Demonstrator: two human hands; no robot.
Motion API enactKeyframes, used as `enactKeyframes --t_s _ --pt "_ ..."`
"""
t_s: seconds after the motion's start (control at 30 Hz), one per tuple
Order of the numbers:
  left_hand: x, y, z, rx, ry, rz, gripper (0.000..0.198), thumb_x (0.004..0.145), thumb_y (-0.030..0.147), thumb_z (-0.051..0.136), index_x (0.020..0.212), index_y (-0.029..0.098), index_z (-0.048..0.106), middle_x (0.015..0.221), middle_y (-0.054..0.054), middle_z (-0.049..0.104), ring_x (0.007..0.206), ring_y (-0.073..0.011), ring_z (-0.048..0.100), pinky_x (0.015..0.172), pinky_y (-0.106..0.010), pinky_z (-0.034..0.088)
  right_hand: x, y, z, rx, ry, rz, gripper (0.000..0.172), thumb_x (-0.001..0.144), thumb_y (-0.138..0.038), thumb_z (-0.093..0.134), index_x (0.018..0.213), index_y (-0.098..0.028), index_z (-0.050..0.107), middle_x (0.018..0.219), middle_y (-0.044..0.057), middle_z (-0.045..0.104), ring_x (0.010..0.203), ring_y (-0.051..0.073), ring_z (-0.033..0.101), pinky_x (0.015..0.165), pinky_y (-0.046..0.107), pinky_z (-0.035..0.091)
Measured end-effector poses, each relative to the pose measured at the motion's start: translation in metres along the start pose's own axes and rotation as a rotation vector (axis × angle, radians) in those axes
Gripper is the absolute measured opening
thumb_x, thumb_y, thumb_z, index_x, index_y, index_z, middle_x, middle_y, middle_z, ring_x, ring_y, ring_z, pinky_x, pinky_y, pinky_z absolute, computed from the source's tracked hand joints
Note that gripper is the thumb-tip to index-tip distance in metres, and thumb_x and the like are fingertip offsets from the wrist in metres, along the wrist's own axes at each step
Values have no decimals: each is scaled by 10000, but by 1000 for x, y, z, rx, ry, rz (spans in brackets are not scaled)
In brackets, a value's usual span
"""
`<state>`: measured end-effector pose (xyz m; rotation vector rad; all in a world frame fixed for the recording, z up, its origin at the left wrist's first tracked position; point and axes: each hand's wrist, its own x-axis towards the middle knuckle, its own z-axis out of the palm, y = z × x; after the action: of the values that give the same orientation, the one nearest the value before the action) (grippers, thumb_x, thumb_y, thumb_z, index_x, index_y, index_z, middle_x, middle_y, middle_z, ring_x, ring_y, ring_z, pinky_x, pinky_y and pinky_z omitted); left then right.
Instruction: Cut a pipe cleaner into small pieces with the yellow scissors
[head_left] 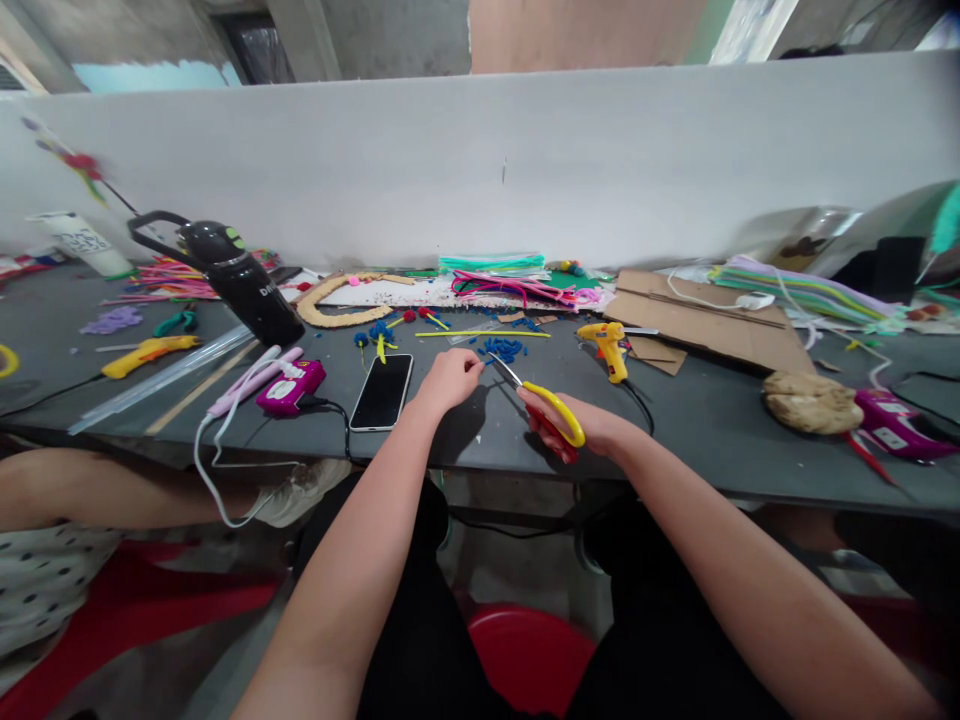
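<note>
My right hand [564,432] grips a pair of scissors [559,405] with yellow and red handles, its blades pointing away to the left. Close to the blade tips, my left hand [454,375] is closed in a pinch; whatever sits between its fingertips is too small to name. Just beyond both hands lies a heap of short blue fuzzy pieces [506,348]. Behind the heap a yellow pipe cleaner [484,334] lies straight across the table. Left of my left hand are a phone [383,392] with a dark screen and some blue fuzzy balls [381,333] with yellow strips.
A yellow glue gun [609,348] lies to the right, before cardboard [705,320]. At left are a black bottle [244,285], a purple power strip [292,388] with white cables, and another glue gun [150,355]. Pipe cleaner bundles [491,264] lie by the white partition. Someone's leg [127,488] shows at left.
</note>
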<state>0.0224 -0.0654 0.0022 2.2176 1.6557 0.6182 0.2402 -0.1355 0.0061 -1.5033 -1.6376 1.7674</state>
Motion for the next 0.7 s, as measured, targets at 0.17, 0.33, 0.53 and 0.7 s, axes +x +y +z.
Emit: enactKeyframes --t_s 0.17,0.33,0.53,0.7 --pt "-1 0 -1 -6 1 11 249 885 287 537 723 183 695 729 -64 699 668 -184 583 624 -279 354 1 0 0 -5 5 4 650 812 -828 409 720 -190 492 412 -32 466 312 108 429 313 236 376" --pt "0 -1 -1 -10 1 13 243 885 283 539 726 188 696 725 -61 698 671 -192 585 627 -283 362 0 -2 1 0 14 17 643 808 -822 429 712 -190 490 409 -35 460 307 101 408 315 238 381" --pt "-1 -1 -2 -7 -8 25 264 885 299 530 704 179 679 699 -64 681 641 -178 558 619 -282 344 0 -2 1 -28 17 14 639 825 -813 410 709 -189 483 405 -33 462 293 102 405 313 241 380" --pt "-1 -1 -2 8 1 40 275 890 315 517 716 183 684 734 -77 701 668 -188 578 625 -286 355 3 0 2 -53 48 15 625 813 -811 439 693 -199 478 414 -35 459 297 96 399 313 246 398"
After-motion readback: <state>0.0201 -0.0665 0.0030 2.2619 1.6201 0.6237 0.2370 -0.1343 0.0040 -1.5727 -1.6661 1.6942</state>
